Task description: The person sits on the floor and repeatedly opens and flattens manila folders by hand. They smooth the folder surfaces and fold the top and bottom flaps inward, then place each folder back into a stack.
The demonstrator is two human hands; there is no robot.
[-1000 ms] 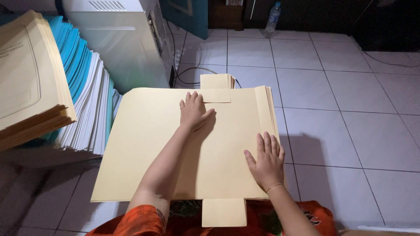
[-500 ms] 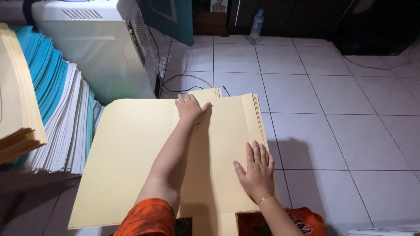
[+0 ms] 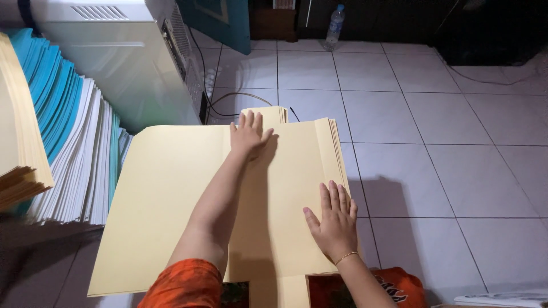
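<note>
A stack of large cream card folders (image 3: 165,199) lies opened flat in front of me, its right edge showing several layered sheets. My left hand (image 3: 249,134) presses flat, fingers spread, on the far edge near the centre fold, just before a small flap that sticks out beyond the stack. My right hand (image 3: 333,219) rests flat with fingers apart on the near right part of the top folder. Neither hand grips anything. A thin bracelet circles my right wrist.
A tall slanted pile of blue and white sheets (image 3: 74,148) leans at the left, with a cream stack (image 3: 17,148) beside it. A white appliance (image 3: 114,57) with cables stands behind. A plastic bottle (image 3: 334,25) stands far back on the tiled floor (image 3: 445,148). An orange cloth (image 3: 394,285) lies near my right wrist.
The view has tilted and drawn closer; my left hand has stayed on the far edge, and my right hand has slid slightly nearer along the folder's right side.
</note>
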